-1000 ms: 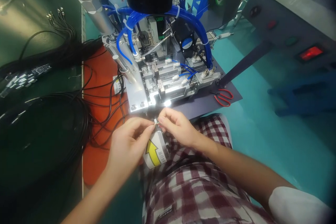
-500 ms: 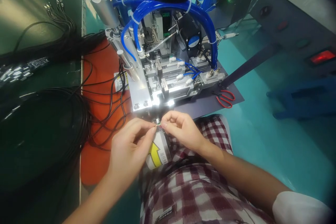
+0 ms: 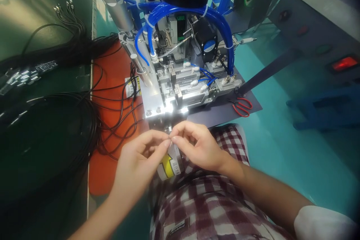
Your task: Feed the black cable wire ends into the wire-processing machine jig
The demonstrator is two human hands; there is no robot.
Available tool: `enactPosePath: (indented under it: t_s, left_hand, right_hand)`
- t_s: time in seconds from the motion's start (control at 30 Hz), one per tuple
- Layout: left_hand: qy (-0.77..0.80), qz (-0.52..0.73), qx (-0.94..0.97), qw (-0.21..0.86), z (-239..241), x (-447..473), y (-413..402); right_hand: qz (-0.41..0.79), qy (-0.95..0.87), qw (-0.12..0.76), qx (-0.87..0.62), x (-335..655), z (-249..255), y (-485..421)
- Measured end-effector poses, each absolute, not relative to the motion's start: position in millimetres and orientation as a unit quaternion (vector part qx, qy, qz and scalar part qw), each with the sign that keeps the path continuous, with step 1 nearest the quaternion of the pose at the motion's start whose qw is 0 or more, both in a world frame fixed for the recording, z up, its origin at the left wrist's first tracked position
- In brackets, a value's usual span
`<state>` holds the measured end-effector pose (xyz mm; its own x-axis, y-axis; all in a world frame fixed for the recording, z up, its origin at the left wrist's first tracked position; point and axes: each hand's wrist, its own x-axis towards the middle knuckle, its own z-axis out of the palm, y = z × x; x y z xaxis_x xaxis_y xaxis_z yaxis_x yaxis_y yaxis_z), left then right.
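Note:
My left hand (image 3: 137, 161) and my right hand (image 3: 195, 144) meet fingertip to fingertip just in front of a small metal machine (image 3: 174, 86) with blue air hoses (image 3: 180, 11). Both hands are pinched on a tiny part between them, too small to name here. Under the fingers sits a white label with a yellow arrow (image 3: 168, 165). My lap in checked cloth (image 3: 208, 198) lies below the hands.
Bundles of black cables (image 3: 56, 120) lie coiled at the left, some spilling over an orange mat (image 3: 112, 78). Red-handled scissors (image 3: 241, 105) rest on the dark baseplate right of the machine. A grey control box with a lit red switch (image 3: 343, 63) stands at the right.
The hands have drawn a little closer together, and the small metal part seen between the fingertips is now hidden by them. The view has shifted slightly.

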<state>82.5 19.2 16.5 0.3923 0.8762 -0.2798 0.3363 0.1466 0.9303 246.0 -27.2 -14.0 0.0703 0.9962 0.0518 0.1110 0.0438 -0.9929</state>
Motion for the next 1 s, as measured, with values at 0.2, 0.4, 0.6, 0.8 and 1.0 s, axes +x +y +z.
enactPosePath:
  t_s: [0.2, 0.4, 0.6, 0.8, 1.0]
  left_hand:
    - [0.535, 0.199, 0.503, 0.649, 19, 82, 21]
    - [0.527, 0.202, 0.518, 0.643, 18, 82, 19]
    - [0.522, 0.218, 0.458, 0.686, 17, 82, 18]
    - [0.516, 0.246, 0.440, 0.693, 14, 83, 16]
    - [0.517, 0.244, 0.425, 0.702, 13, 82, 13]
  right_hand:
    - [0.530, -0.395, 0.529, -0.532, 244, -13, -28]
    - [0.511, -0.422, 0.510, -0.549, 238, -12, -27]
    - [0.545, -0.409, 0.506, -0.530, 234, -11, -26]
    - [0.513, -0.410, 0.524, -0.542, 231, -15, -29]
    - [0.569, -0.337, 0.522, -0.539, 225, -14, -26]
